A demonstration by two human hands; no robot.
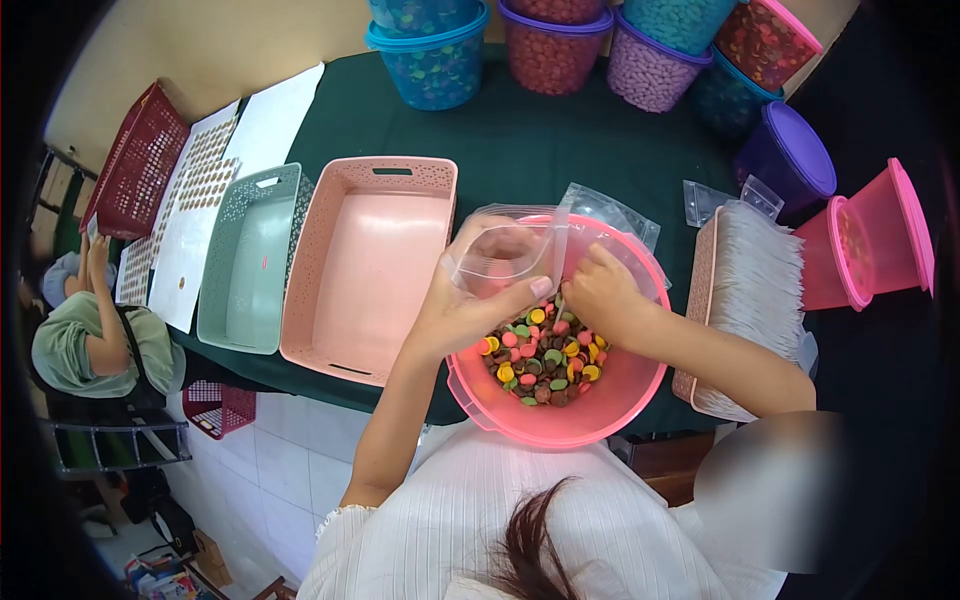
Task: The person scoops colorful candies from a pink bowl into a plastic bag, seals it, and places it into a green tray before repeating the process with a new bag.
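Note:
In front of my body stands a round pink bucket (612,424) with colourful button-shaped candies (545,368) in it: brown, pink, yellow and green. My left hand (462,305) is closed on a clear plastic bag (520,222), held over the bucket's left rim. Inside the bucket, above the candies, my right hand (604,292) has its fingers curled together beside the bag. What those fingers pinch, if anything, is hidden. The bag's lower part overlaps the left fingers and is see-through.
Left of the bucket lie a pink tray (375,270) and a grey-green tray (245,265). At right a basket (703,300) holds stacked clear bags (750,290). Lidded tubs (430,75) line the back. Another person (85,345) works at far left near a red basket (140,165).

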